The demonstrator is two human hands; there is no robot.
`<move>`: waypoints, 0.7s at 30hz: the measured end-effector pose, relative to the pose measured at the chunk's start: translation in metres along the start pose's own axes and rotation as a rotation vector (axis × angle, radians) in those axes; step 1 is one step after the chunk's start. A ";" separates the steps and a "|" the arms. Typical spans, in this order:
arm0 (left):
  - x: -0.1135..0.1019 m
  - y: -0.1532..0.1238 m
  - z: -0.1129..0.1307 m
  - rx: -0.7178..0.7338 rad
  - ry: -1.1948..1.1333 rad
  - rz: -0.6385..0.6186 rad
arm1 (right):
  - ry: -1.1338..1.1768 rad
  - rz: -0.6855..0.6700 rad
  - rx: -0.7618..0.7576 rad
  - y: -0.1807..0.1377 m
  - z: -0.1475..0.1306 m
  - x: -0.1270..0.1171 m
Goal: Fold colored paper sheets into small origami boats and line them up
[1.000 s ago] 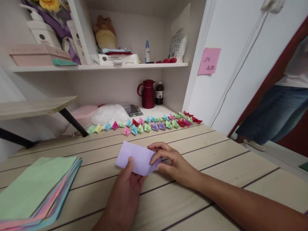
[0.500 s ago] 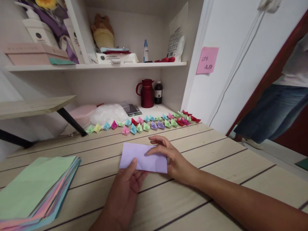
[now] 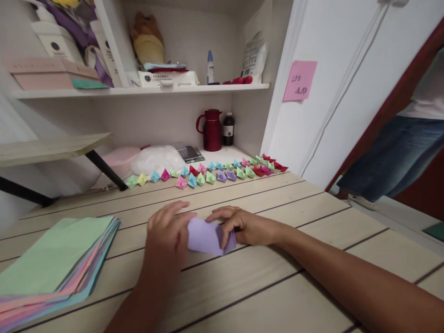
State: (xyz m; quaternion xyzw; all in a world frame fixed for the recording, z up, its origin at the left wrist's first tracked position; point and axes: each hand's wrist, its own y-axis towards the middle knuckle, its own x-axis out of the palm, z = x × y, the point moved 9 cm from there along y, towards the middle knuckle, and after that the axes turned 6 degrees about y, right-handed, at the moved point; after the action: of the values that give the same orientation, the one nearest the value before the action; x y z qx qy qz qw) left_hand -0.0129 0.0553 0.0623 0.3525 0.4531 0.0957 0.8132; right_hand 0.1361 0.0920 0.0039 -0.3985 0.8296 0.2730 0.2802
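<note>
A folded piece of purple paper (image 3: 204, 236) lies low over the wooden table, its right end bent up. My right hand (image 3: 239, 226) grips that right end, with a finger curled over the front of the bent part. At the paper's left edge is my left hand (image 3: 166, 233), slightly blurred, its fingers stretched and apart. It covers the left edge, so whether it touches the paper there is hidden.
Small folded paper boats (image 3: 211, 177) in several colours line the table's back. A stack of coloured paper (image 3: 58, 254) lies at left, near a small raised shelf (image 3: 55, 148). Behind stands a red jug (image 3: 212, 132). A person (image 3: 402, 152) stands at far right.
My left hand has let go of the paper's lower edge and risen to its left side. My right hand has bent the paper's right end. The paper sits slightly lower at right.
</note>
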 end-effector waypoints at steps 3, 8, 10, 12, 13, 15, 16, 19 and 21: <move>0.037 -0.015 0.029 0.303 0.028 -0.288 | 0.011 -0.021 -0.026 -0.001 -0.001 -0.006; 0.070 -0.026 0.011 0.198 0.055 -0.569 | 0.021 0.047 0.018 -0.007 0.011 -0.019; 0.074 -0.027 0.005 0.159 0.088 -0.613 | 0.030 0.046 0.043 -0.008 0.015 -0.021; 0.074 -0.028 0.005 0.156 0.106 -0.640 | 0.016 0.037 0.053 -0.009 0.018 -0.022; 0.075 -0.028 0.006 0.160 0.108 -0.651 | 0.007 0.034 0.050 -0.008 0.018 -0.022; 0.075 -0.029 0.009 0.171 0.106 -0.669 | -0.005 0.052 0.041 -0.007 0.018 -0.023; 0.075 -0.030 0.010 0.176 0.099 -0.673 | -0.010 0.072 0.040 -0.006 0.019 -0.023; 0.077 -0.033 0.009 0.170 0.060 -0.676 | -0.043 0.169 0.064 -0.003 0.025 -0.024; 0.077 -0.035 0.006 0.164 0.032 -0.675 | -0.081 0.235 0.091 -0.002 0.029 -0.024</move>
State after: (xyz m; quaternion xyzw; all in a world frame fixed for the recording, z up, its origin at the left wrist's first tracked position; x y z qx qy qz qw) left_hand 0.0306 0.0634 -0.0105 0.2456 0.5631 -0.2098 0.7607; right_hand 0.1578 0.1227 -0.0001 -0.2742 0.8701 0.2817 0.2972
